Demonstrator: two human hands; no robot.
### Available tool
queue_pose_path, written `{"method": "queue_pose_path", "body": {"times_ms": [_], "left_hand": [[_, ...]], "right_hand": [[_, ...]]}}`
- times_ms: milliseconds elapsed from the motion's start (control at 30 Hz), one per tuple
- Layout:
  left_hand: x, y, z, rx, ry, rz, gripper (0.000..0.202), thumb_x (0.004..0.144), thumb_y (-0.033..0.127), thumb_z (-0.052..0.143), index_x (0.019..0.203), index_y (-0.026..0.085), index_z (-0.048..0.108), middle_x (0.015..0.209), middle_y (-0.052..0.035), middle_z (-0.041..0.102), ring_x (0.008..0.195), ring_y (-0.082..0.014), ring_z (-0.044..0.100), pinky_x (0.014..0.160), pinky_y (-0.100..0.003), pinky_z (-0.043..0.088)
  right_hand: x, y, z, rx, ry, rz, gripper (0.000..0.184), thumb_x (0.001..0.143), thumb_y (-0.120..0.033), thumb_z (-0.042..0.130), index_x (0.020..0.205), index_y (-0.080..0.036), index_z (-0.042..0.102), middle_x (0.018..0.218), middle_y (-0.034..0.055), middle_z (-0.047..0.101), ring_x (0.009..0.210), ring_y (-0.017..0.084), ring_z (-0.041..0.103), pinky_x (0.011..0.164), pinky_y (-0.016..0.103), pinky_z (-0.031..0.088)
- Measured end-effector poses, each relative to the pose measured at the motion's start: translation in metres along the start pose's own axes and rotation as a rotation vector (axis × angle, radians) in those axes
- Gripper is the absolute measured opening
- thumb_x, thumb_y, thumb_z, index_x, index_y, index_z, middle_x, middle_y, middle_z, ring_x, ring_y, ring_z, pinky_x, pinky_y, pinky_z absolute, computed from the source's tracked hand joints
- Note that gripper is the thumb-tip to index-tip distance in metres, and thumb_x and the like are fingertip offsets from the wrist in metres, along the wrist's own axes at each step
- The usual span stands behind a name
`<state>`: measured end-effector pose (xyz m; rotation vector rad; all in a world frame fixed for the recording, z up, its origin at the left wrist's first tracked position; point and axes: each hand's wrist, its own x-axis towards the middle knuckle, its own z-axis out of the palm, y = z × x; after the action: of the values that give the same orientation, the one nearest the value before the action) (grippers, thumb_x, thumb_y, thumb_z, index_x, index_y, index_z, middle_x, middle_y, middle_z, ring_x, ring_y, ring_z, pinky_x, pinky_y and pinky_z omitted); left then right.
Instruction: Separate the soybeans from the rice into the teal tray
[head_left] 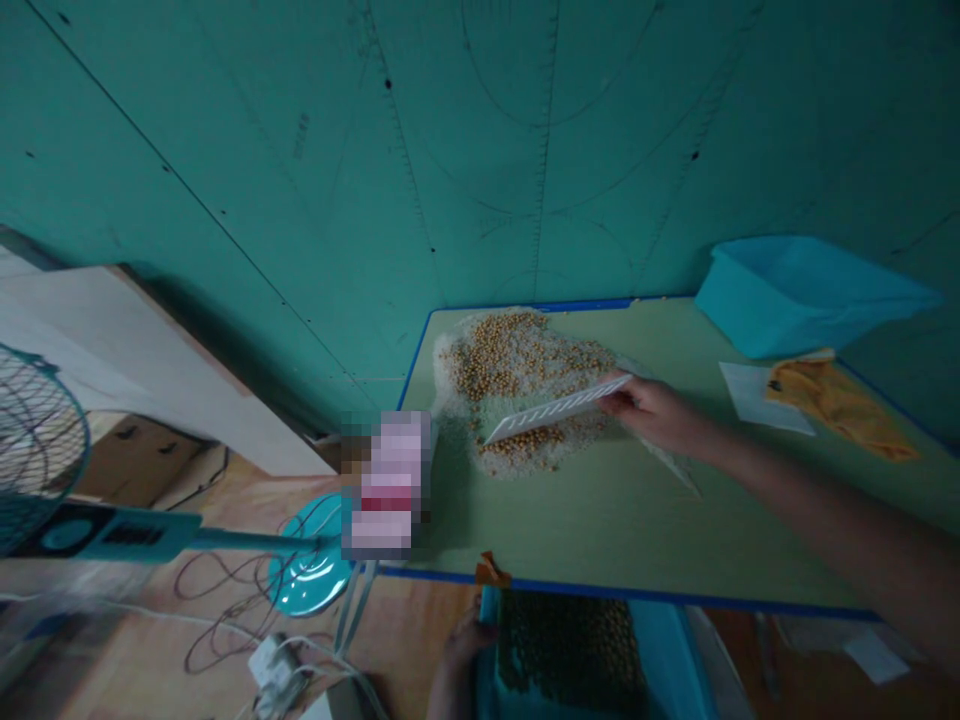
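My right hand (637, 405) is closed on one end of a white slotted plastic strip (547, 412), tilted edge-on over a spread pile on the table. The pile mixes small golden-brown balls, like beans or beads (491, 350), with clear whitish granules (450, 375); some balls lie on the near side of the strip. Below the table's front edge, my left hand (471, 635) grips the left rim of a blue bin (671, 640). The bin holds more brown balls (619, 635), partly in shadow. The fingers of my left hand are partly hidden.
The pale green table (555, 530) has blue edging and stands against a green wall. A blue basin (795, 300), white paper (757, 398) and an orange cloth (840, 405) lie at right. A pixelated box (390, 480) is at left, beside a fan (120, 530) and loose cables.
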<state>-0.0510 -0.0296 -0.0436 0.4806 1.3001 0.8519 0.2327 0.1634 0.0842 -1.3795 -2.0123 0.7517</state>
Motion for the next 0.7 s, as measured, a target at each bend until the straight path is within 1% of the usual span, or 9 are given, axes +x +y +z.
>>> {"method": "queue_pose_path", "body": {"times_ms": [100,167,267,367,467,567,633,700], "left_hand": [[-0.001,0.000,0.003,0.031,-0.004,0.021,0.016,0.051,0.008,0.066,0.055,0.022,0.071,0.065,-0.0043,0.071,0.099,-0.0336,0.057,0.096,-0.038,0.035],[-0.003,0.002,0.005,0.044,-0.019,0.036,0.015,0.053,0.009,0.064,0.056,0.022,0.070,0.065,-0.0044,0.070,0.100,-0.0334,0.056,0.096,-0.038,0.035],[-0.007,0.003,0.006,0.073,-0.032,0.054,0.015,0.054,0.008,0.064,0.055,0.022,0.069,0.066,-0.0042,0.070,0.095,-0.0324,0.058,0.093,-0.038,0.038],[-0.008,0.004,0.005,0.114,-0.038,0.065,0.014,0.054,0.010,0.064,0.052,0.023,0.068,0.061,-0.0031,0.070,0.091,-0.0313,0.060,0.091,-0.036,0.039],[-0.006,0.003,0.002,0.163,-0.048,0.070,0.012,0.054,0.014,0.065,0.050,0.024,0.067,0.055,-0.0021,0.068,0.092,-0.0313,0.060,0.091,-0.035,0.040],[-0.002,0.002,-0.002,0.209,-0.070,0.054,0.009,0.054,0.016,0.064,0.052,0.024,0.067,0.058,-0.0015,0.070,0.089,-0.0308,0.061,0.086,-0.034,0.043],[0.003,0.000,-0.004,0.241,-0.095,0.031,0.008,0.053,0.016,0.064,0.053,0.024,0.068,0.058,-0.0006,0.070,0.086,-0.0299,0.062,0.083,-0.034,0.045],[0.010,-0.001,-0.005,0.278,-0.124,0.002,0.009,0.052,0.016,0.063,0.053,0.024,0.067,0.054,0.0012,0.069,0.085,-0.0291,0.062,0.082,-0.033,0.045]], "right_hand": [[-0.004,-0.002,-0.001,0.023,-0.022,-0.018,0.020,0.077,-0.043,0.048,0.072,-0.025,0.054,0.063,0.0001,0.062,0.059,0.018,0.056,0.055,0.027,0.042],[-0.006,-0.003,-0.002,0.033,-0.042,-0.033,0.020,0.078,-0.043,0.047,0.071,-0.025,0.052,0.061,-0.0006,0.059,0.058,0.017,0.055,0.055,0.028,0.042],[-0.008,-0.003,-0.003,0.054,-0.061,-0.060,0.021,0.079,-0.044,0.047,0.072,-0.025,0.052,0.062,-0.0008,0.058,0.061,0.018,0.055,0.058,0.029,0.043],[-0.010,-0.004,-0.003,0.084,-0.055,-0.069,0.023,0.078,-0.047,0.049,0.073,-0.025,0.054,0.065,0.0001,0.060,0.065,0.019,0.057,0.062,0.030,0.045],[-0.012,-0.006,-0.004,0.113,-0.002,-0.042,0.025,0.075,-0.049,0.052,0.074,-0.025,0.056,0.068,0.0018,0.062,0.069,0.020,0.059,0.064,0.033,0.047],[-0.016,-0.011,-0.006,0.128,0.061,0.002,0.024,0.073,-0.048,0.054,0.071,-0.025,0.055,0.070,0.0030,0.064,0.070,0.021,0.060,0.066,0.034,0.048],[-0.019,-0.014,-0.007,0.130,0.058,0.022,0.022,0.073,-0.046,0.054,0.071,-0.024,0.056,0.070,0.0029,0.065,0.070,0.021,0.061,0.065,0.034,0.048],[-0.023,-0.015,-0.007,0.112,0.013,0.036,0.020,0.075,-0.043,0.053,0.074,-0.024,0.057,0.070,0.0026,0.067,0.070,0.020,0.062,0.064,0.032,0.049]]}}
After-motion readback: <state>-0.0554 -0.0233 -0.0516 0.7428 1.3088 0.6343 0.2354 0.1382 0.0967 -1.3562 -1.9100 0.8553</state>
